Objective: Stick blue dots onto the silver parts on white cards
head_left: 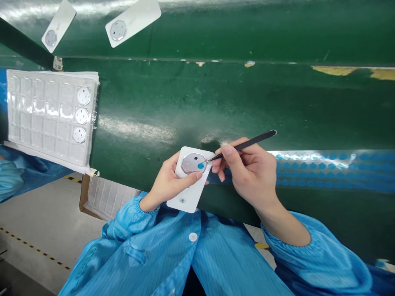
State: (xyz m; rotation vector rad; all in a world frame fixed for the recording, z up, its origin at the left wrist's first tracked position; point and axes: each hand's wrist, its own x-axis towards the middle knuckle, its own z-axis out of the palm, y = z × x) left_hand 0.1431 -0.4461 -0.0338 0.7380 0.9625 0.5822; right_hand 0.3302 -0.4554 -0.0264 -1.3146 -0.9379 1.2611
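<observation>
My left hand (168, 181) grips a white rectangular card (189, 196) from its left side, thumb pressed across its front. A silver octagonal metal piece (191, 162) sits on the card's upper part. My right hand (248, 172) pinches black tweezers (247, 144), whose tip touches a small round blue sticker (200, 165) on the metal piece's lower right. Both hands hover at the near edge of the green belt (234, 102).
A clear plastic tray (46, 119) with three silver discs in its right column lies at the left. Two more white cards (133, 21) (58, 25) rest on the belt's far side. A strip of blue dot stickers (333, 164) runs along the right. A box of trays (105, 199) sits below.
</observation>
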